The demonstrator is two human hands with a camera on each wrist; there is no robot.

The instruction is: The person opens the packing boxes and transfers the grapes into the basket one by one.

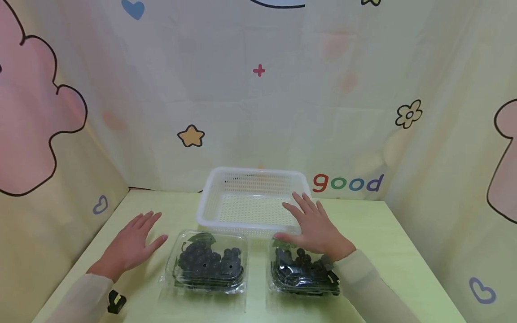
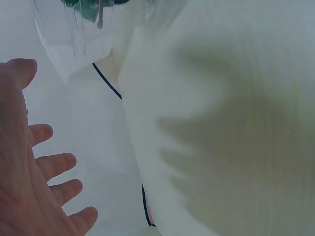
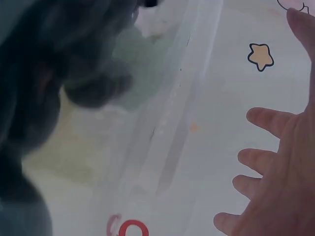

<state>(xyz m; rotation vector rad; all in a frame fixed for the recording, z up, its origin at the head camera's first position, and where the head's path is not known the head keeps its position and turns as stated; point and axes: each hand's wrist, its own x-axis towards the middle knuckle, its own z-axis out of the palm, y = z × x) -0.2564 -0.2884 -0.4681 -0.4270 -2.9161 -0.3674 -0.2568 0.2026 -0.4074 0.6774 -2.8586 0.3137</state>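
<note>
Two clear plastic clamshell boxes of dark grapes stand side by side on the table. My left hand (image 1: 131, 244) is spread above the table, left of the left box (image 1: 173, 240), with nothing in its fingers. The right hand (image 1: 317, 229) is held over the back of the right box (image 1: 272, 287), partly hiding it and a corner of the white basket. Inside the boxes, green leaves lie by the grapes (image 1: 202, 260). In the left wrist view the left hand (image 2: 24, 162) has its fingers apart. Dark grapes (image 3: 29, 98) loom close and blurred beside the right hand (image 3: 280, 172).
Behind the boxes, against the back curtain, sits a white perforated plastic basket (image 1: 206, 202) with no contents visible. A small black object (image 1: 116, 302) is near the left sleeve. Patterned curtains (image 1: 258, 112) enclose the pale table (image 1: 387, 251) at the back and sides.
</note>
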